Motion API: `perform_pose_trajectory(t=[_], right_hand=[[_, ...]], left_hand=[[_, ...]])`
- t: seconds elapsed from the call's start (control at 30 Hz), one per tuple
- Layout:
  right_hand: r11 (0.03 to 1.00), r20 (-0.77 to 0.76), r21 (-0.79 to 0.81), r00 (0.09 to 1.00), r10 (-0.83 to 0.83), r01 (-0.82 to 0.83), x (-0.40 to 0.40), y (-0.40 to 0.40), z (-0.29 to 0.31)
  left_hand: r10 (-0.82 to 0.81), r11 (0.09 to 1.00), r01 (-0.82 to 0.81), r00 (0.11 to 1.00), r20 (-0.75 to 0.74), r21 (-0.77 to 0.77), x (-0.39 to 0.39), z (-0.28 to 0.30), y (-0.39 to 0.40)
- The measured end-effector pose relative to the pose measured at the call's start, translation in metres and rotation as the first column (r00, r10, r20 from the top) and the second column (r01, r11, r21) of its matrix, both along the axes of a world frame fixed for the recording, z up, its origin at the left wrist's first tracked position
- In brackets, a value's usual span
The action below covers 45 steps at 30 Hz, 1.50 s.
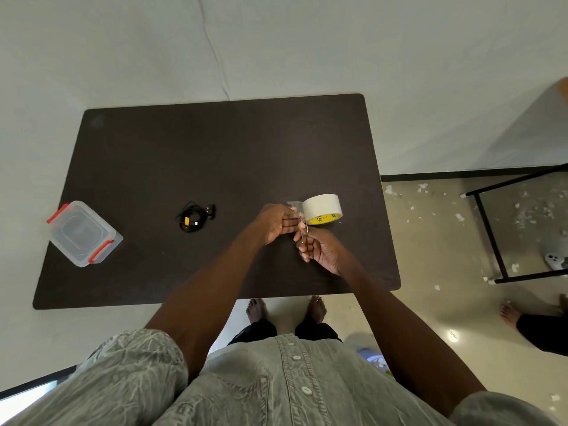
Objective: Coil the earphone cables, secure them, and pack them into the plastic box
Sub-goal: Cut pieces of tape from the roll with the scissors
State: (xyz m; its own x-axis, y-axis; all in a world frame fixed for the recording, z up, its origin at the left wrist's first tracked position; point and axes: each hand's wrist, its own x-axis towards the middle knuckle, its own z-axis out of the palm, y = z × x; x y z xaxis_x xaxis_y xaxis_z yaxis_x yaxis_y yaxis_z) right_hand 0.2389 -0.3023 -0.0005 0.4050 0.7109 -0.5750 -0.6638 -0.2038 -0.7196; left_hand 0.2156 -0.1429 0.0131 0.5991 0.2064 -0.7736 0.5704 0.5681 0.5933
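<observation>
Both hands meet at the right side of the dark tabletop (215,149), just beside a roll of white tape (322,208) that stands on edge there. Left hand (278,222) lies with its fingers straight and pointed right toward the roll, next to a short clear strip of tape (293,204) drawn off it; whether the fingertips pinch that strip cannot be told. Right hand (319,249), nearer the person, has its fingers curled round a thin metal tool (302,229), likely small scissors, which points away toward the strip, just left of the roll.

Coiled black earphone cables (195,217) with yellow parts lie on the tabletop left of the hands, well apart from them. Farther left, at the tabletop's left edge, sits the clear plastic box (84,233) with its lid on and red clips at two ends. Scraps of white paper (522,210) litter the floor to the right, under a black metal frame (491,238).
</observation>
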Motion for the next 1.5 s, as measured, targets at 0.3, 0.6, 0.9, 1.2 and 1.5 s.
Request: perform_pose_trajectory(t=[0.3, 0.6, 0.9, 1.2, 1.5], right_hand=[[0.987, -0.063, -0.033, 0.986, 0.157, -0.160, -0.002, -0.011, 0.000], [0.994, -0.027, -0.040, 0.995, 0.101, -0.102, -0.001, -0.008, -0.001], [0.991, 0.017, -0.074, 0.994, 0.112, -0.110, 0.001, -0.003, 0.002], [0.996, 0.047, -0.056, 0.997, 0.067, -0.064, 0.005, 0.001, 0.003], [0.996, 0.049, -0.058, 0.997, -0.058, 0.061, 0.000, -0.001, 0.001]], left_hand=[[-0.035, 0.999, 0.035, 0.999, 0.014, -0.007, -0.001, -0.005, -0.002], [-0.038, 0.999, 0.038, 0.999, 0.004, -0.025, 0.000, -0.003, -0.003], [-0.032, 0.999, 0.033, 0.999, 0.016, -0.018, -0.001, -0.005, -0.003], [-0.040, 0.999, 0.040, 0.999, 0.021, -0.018, 0.000, -0.004, -0.003], [-0.013, 1.000, 0.013, 1.000, 0.009, -0.011, 0.002, -0.002, -0.003]])
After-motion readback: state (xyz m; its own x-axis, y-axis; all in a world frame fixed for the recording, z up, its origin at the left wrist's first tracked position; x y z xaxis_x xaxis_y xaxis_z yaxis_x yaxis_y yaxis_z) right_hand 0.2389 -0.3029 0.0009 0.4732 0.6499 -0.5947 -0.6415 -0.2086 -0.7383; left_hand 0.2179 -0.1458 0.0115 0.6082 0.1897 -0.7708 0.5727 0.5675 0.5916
